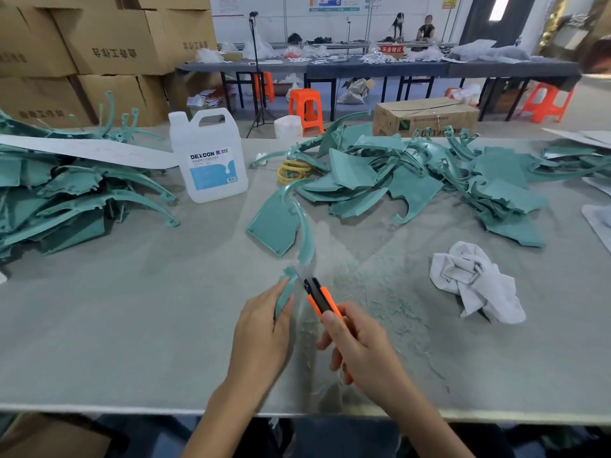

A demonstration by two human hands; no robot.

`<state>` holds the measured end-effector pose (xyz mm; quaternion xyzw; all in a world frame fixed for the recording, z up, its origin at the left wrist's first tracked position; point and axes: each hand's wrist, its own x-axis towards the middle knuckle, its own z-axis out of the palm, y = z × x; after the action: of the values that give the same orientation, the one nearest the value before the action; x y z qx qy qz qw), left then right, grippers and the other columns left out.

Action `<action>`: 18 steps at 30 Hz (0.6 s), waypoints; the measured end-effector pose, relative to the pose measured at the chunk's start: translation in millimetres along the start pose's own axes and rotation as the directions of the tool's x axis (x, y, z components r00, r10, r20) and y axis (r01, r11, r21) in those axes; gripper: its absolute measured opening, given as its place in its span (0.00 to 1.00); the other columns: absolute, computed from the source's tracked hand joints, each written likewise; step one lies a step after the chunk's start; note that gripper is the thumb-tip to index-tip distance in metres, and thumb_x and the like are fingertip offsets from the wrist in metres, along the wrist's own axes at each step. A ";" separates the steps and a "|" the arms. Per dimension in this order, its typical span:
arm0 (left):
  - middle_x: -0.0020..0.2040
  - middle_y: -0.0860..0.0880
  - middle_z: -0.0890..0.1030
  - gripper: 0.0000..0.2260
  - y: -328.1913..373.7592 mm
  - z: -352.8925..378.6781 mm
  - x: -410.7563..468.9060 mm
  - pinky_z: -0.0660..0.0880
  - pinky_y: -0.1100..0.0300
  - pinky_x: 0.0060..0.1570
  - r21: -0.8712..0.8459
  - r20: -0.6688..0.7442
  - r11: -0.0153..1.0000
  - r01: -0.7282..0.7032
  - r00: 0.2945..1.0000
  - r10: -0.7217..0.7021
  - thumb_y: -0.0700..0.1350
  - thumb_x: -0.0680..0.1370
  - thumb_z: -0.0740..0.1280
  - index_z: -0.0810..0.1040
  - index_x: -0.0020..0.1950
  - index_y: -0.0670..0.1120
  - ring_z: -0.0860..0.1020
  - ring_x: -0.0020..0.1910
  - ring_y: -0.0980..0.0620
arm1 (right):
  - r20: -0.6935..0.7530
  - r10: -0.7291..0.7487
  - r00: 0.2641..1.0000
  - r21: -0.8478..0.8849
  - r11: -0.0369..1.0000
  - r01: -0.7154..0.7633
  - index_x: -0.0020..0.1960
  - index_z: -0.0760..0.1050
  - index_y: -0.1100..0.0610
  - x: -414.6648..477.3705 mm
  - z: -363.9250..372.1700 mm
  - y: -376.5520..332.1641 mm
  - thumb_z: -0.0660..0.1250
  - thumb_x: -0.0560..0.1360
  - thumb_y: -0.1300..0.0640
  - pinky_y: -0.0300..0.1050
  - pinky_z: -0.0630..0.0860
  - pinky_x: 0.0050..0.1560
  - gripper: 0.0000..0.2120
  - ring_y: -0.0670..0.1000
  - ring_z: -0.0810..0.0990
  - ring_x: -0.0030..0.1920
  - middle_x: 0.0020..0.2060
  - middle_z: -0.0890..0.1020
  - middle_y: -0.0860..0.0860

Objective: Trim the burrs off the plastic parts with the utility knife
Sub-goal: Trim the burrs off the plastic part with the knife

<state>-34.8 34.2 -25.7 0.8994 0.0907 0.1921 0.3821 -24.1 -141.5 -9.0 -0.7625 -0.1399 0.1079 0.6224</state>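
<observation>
A teal plastic part, a flat panel with a long curved arm, lies on the grey table in front of me. My left hand grips the near end of that curved arm. My right hand holds an orange and black utility knife, its blurred blade laid against the arm's edge just past my left fingertips. Fine teal shavings are scattered on the table to the right of the knife.
Heaps of teal parts lie at the left and at the back right. A white DEXCON jug stands behind the part, yellow rings next to it. A crumpled white rag lies at the right. The table's front edge is near me.
</observation>
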 end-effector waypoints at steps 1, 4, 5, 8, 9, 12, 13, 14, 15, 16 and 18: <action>0.53 0.55 0.82 0.16 -0.7 0.3 -0.1 0.72 0.58 0.53 -0.028 0.002 0.999 0.019 1.000 -0.019 0.56 0.84 0.56 0.79 0.63 0.52 0.77 0.54 0.52 | 0.015 -0.012 1.000 -0.016 1.000 0.013 0.50 0.77 0.44 -1.1 0.2 0.9 0.63 0.83 0.48 0.46 0.73 0.27 0.06 0.48 0.77 0.30 0.39 0.84 0.51; 0.39 0.59 0.80 0.14 -2.7 0.4 -2.6 0.69 0.66 0.40 -0.085 0.017 0.994 0.064 0.998 -0.062 0.57 0.84 0.56 0.78 0.56 0.53 0.77 0.41 0.58 | 0.050 -0.047 0.998 -0.050 0.998 0.049 0.48 0.76 0.40 -1.6 1.3 2.8 0.62 0.83 0.46 0.44 0.73 0.29 0.06 0.46 0.75 0.29 0.35 0.82 0.51; 0.36 0.62 0.79 0.13 -2.9 -0.3 -3.3 0.67 0.69 0.36 -0.092 0.015 0.994 0.059 0.998 -0.058 0.57 0.84 0.56 0.77 0.52 0.54 0.76 0.37 0.61 | 0.050 -0.059 0.997 -0.072 0.995 0.063 0.48 0.76 0.41 -0.7 0.8 3.7 0.62 0.83 0.46 0.44 0.73 0.29 0.06 0.45 0.75 0.29 0.34 0.82 0.50; 0.35 0.67 0.78 0.11 -2.1 -6.3 -5.5 0.67 0.70 0.34 -0.106 0.012 0.993 0.047 0.999 -0.046 0.57 0.84 0.56 0.73 0.44 0.61 0.75 0.35 0.63 | 0.070 -0.121 0.990 -0.175 0.976 0.132 0.49 0.75 0.44 4.8 -2.2 4.8 0.62 0.82 0.41 0.46 0.73 0.31 0.09 0.43 0.74 0.29 0.33 0.80 0.52; 0.35 0.66 0.78 0.10 -2.4 -8.6 -7.6 0.67 0.70 0.34 -0.112 0.013 0.993 0.044 0.999 -0.043 0.58 0.84 0.56 0.73 0.45 0.63 0.76 0.36 0.62 | 0.076 -0.140 0.987 -0.208 0.966 0.153 0.48 0.75 0.44 9.1 -3.3 5.1 0.61 0.81 0.39 0.45 0.72 0.30 0.11 0.43 0.73 0.29 0.33 0.79 0.53; 0.36 0.64 0.79 0.09 -5.9 -14.4 -18.4 0.68 0.70 0.34 -0.136 -0.010 0.991 0.003 1.000 -0.004 0.60 0.82 0.55 0.73 0.49 0.63 0.78 0.36 0.60 | 0.046 -0.153 0.987 -0.296 0.942 0.160 0.47 0.74 0.41 30.7 -11.9 7.3 0.61 0.81 0.37 0.44 0.70 0.29 0.10 0.43 0.72 0.27 0.35 0.79 0.54; 0.37 0.63 0.80 0.09 -7.5 -17.2 -22.4 0.69 0.70 0.35 -0.156 -0.018 0.988 0.003 1.000 -0.006 0.60 0.81 0.55 0.74 0.49 0.64 0.79 0.38 0.60 | 0.044 -0.152 0.987 -0.326 0.932 0.158 0.47 0.74 0.40 40.2 -16.5 8.0 0.61 0.81 0.38 0.43 0.70 0.29 0.09 0.43 0.72 0.27 0.35 0.80 0.53; 0.39 0.63 0.81 0.09 -9.7 -20.3 -26.1 0.70 0.69 0.37 -0.180 -0.023 0.984 0.013 1.000 -0.018 0.60 0.81 0.56 0.75 0.50 0.64 0.79 0.39 0.59 | 0.056 -0.152 0.987 -0.359 0.919 0.162 0.47 0.74 0.41 49.9 -21.6 8.5 0.61 0.81 0.39 0.43 0.70 0.29 0.08 0.43 0.72 0.27 0.35 0.80 0.52; 0.40 0.62 0.82 0.09 -13.1 -23.7 -29.8 0.72 0.68 0.38 -0.203 -0.023 0.979 0.030 0.999 -0.035 0.61 0.82 0.56 0.76 0.51 0.63 0.80 0.41 0.60 | 0.079 -0.147 0.986 -0.391 0.905 0.166 0.47 0.75 0.42 59.9 -27.2 9.1 0.62 0.81 0.40 0.43 0.70 0.29 0.09 0.43 0.72 0.27 0.34 0.80 0.53; 0.42 0.63 0.82 0.11 -16.8 -27.9 -34.0 0.73 0.67 0.40 -0.228 -0.017 0.973 0.049 0.998 -0.054 0.62 0.82 0.57 0.78 0.51 0.63 0.80 0.42 0.60 | 0.107 -0.135 0.985 -0.418 0.893 0.168 0.47 0.75 0.44 69.8 -32.9 9.5 0.62 0.81 0.40 0.43 0.70 0.29 0.10 0.43 0.73 0.27 0.34 0.80 0.53; 0.46 0.64 0.84 0.13 -24.9 -38.2 -42.6 0.74 0.70 0.44 -0.292 0.016 0.953 0.081 0.997 -0.080 0.64 0.80 0.58 0.80 0.55 0.64 0.81 0.47 0.64 | 0.162 -0.102 0.982 -0.475 0.864 0.168 0.49 0.76 0.47 90.6 -43.4 8.3 0.62 0.82 0.41 0.44 0.71 0.31 0.11 0.43 0.72 0.27 0.32 0.80 0.53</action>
<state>-89.8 63.1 -31.2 0.8290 0.0972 0.1860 0.5184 76.1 -151.5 -7.5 -0.8739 -0.2562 0.0751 0.4063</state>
